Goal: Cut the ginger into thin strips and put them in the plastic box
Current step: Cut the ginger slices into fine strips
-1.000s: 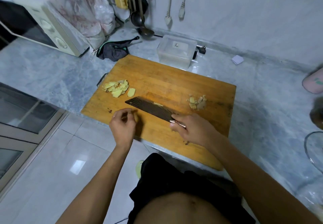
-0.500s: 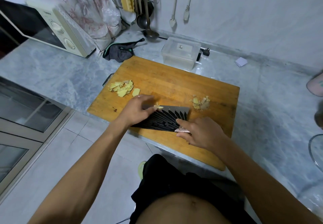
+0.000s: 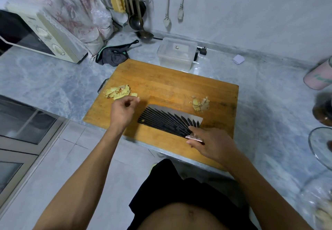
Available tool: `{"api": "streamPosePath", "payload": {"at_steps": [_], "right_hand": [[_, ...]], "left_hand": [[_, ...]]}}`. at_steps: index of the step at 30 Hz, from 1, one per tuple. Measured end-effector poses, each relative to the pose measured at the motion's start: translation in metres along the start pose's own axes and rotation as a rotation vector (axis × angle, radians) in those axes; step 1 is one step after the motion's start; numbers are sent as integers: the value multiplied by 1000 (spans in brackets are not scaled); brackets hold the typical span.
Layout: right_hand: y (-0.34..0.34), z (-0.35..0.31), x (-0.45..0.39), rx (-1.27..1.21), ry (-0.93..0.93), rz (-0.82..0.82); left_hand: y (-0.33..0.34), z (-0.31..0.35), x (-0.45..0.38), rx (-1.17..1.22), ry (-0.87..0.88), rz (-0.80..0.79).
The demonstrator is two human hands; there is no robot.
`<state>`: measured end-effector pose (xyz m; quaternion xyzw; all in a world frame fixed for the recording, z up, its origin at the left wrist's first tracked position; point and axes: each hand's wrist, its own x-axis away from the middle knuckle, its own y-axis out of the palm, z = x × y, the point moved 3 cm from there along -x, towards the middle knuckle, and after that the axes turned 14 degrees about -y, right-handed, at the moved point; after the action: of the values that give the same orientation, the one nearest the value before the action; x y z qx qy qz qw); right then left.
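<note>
A wooden cutting board (image 3: 170, 84) lies on the grey marble counter. Thin ginger slices (image 3: 117, 92) are piled at its left end, and a smaller heap of ginger scraps (image 3: 200, 104) lies toward the right. My right hand (image 3: 212, 143) grips the handle of a dark cleaver (image 3: 168, 120), whose broad side faces up over the board, a tiny ginger bit on it. My left hand (image 3: 123, 112) hovers beside the slice pile with fingertips curled together; whether they pinch anything is hidden. The clear plastic box (image 3: 177, 53), lid on, stands just beyond the board.
A microwave (image 3: 41, 35) stands at the back left, with a dark cloth (image 3: 113, 56) beside it. Ladles and utensils hang on the wall. A pink container (image 3: 318, 77), a dark jar and a glass bowl rim (image 3: 318, 145) crowd the right edge. A plug lies behind the box.
My left hand reached onto the blade, then drew back left to the slice pile. The cleaver turned from lying edge-low to broad side up and shifted right.
</note>
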<state>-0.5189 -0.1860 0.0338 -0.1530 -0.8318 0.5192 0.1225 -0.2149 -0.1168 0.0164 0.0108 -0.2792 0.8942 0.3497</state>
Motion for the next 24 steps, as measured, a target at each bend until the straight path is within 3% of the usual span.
{"api": "streamPosePath", "payload": {"at_steps": [2,5,10,18,24], "right_hand": [[-2,4,0,-70,96,31],[1,11,-7,-190,235,89],[3,12,-27,-463,354,238],[-7,6,-52,-569,394,360],[-5,3,-66,-599,395,397]], "left_hand": [[-4,-13,3,-34,-30,16],[10,-25,7,-253,-27,-135],[33,-14,-3,-625,225,-299],[41,6,-25,-762,241,-597],[68,7,-13,-664,203,-464]]}}
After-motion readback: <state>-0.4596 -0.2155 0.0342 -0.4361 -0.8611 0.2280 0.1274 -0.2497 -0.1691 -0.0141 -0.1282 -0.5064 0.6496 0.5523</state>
